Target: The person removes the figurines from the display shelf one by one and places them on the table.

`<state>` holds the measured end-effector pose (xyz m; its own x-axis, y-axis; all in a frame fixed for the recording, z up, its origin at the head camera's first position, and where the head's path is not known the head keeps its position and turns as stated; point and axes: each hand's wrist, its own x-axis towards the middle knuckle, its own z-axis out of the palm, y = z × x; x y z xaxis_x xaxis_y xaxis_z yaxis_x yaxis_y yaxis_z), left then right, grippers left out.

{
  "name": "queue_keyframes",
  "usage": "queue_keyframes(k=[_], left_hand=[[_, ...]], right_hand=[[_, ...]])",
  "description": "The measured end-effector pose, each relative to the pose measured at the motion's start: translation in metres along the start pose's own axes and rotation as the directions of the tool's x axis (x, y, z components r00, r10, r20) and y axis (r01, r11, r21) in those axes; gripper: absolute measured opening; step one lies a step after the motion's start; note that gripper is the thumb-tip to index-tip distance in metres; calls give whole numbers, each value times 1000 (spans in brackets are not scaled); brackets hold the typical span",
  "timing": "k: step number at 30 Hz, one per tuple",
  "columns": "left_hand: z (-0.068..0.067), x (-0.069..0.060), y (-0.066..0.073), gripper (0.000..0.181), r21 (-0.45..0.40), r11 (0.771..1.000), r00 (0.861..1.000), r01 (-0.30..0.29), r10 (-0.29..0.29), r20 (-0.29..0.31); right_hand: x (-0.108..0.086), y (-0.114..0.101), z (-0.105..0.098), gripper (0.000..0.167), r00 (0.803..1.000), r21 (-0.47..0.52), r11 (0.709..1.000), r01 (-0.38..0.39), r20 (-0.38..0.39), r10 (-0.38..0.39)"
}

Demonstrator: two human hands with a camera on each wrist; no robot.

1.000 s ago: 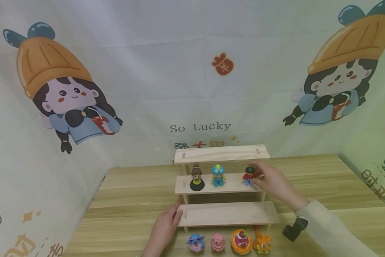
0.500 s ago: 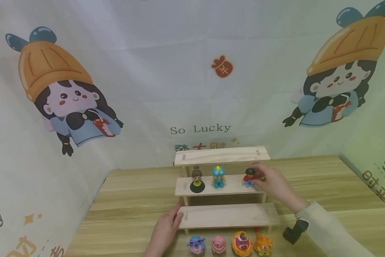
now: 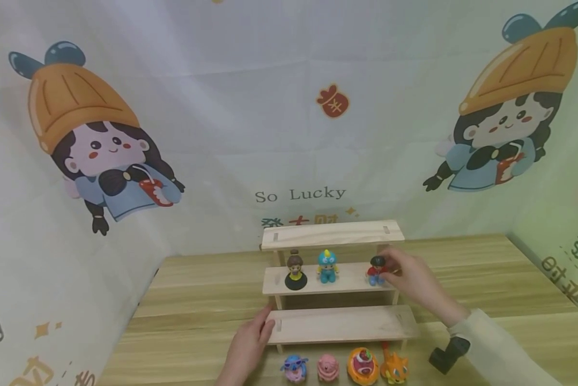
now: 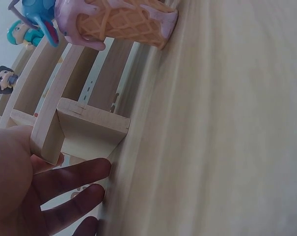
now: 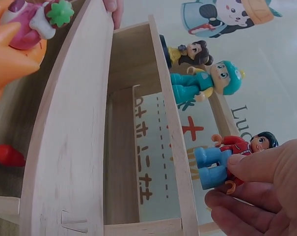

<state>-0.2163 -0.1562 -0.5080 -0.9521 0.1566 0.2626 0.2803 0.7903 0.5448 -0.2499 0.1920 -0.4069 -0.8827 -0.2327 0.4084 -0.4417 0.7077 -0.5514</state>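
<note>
My right hand [image 3: 411, 276] pinches a black-haired toy figure in a red jacket and blue trousers [image 5: 217, 164] by its body. It stands upright at the right end of the middle tier; whether its feet touch the board is unclear. My left hand [image 3: 247, 343] holds the left end of the lowest board of a wooden tiered shelf [image 3: 342, 324], thumb on top. Its other fingers spread below the board's end in the left wrist view. Along the middle tier stand a brown-haired figure on a black base [image 3: 296, 271] and a figure in a turquoise cap [image 3: 327, 266].
Before the shelf, a row of toys stands on the wood-grain table [image 3: 183, 321]: a blue toy with sunglasses [image 3: 294, 368], a pink one [image 3: 327, 367], a round orange one [image 3: 363, 366] and an orange animal [image 3: 395, 368]. A printed cloth [image 3: 221, 118] hangs behind.
My right hand has shifted the red-jacketed figure very slightly to the right along the middle tier. My left hand keeps its place at the shelf's end.
</note>
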Motion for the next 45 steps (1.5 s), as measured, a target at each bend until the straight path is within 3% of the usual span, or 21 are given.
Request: queue_keyframes(k=[16, 24, 35, 40, 45], left_hand=[[3, 1, -2, 41, 7, 1000, 1000, 19, -19, 9], [4, 1, -2, 41, 8, 1000, 1000, 19, -19, 13], [4, 2, 0, 42, 4, 999, 999, 44, -44, 20], [4, 1, 0, 41, -1, 999, 999, 44, -44, 10], [3, 2, 0, 41, 5, 999, 999, 44, -44, 9]], right_hand=[[-32, -14, -11, 36, 996, -21, 996, 82, -20, -83], [-52, -24, -17, 36, 997, -33, 998, 58, -47, -59], [-84, -35, -12, 47, 967, -65, 976, 210, -132, -217], [-99, -34, -9, 47, 971, -61, 978, 200, -119, -206], [-114, -33, -6, 39, 992, -49, 993, 108, -62, -111]])
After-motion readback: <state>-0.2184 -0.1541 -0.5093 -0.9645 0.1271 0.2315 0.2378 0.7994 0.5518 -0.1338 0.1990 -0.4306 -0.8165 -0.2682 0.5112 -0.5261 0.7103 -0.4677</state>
